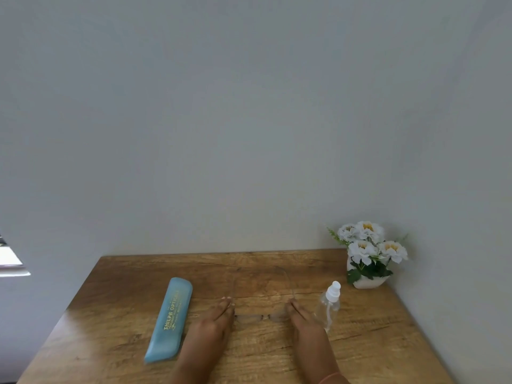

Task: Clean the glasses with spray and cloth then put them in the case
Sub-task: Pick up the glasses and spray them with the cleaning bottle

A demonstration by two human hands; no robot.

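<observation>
Fingers (225, 304) straight and together, left hand (213, 320) and right hand (300, 317) flank the glasses (260, 317) on the table (110, 328).
They seem to touch the faint frame's ends; case (170, 318) left, spray bottle (329, 306) right.

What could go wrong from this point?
1. The right hand lies close beside the spray bottle, which might get knocked over.
2. The glasses between it and the left hand are nearly transparent, so a lens could get smudged.
3. No cloth shows, so wiping may stall.
</observation>
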